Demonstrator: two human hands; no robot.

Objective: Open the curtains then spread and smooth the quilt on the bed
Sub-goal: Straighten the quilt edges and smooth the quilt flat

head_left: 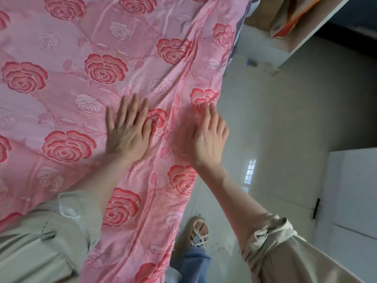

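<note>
A pink quilt (pixel 85 64) with red rose patterns covers the bed and fills the left and middle of the view; its right edge hangs over the bed's side. My left hand (pixel 128 131) lies flat on the quilt with fingers spread and straight. My right hand (pixel 210 135) rests near the quilt's right edge, its fingers extended and touching the fabric by a rose. Shallow creases run through the cloth around both hands. No curtains are in view.
A glossy tiled floor (pixel 275 119) lies to the right of the bed. A white cabinet (pixel 306 33) holding an orange bag stands at the top right, and a white door panel (pixel 353 190) at the right. My sandalled foot (pixel 200 231) stands beside the bed.
</note>
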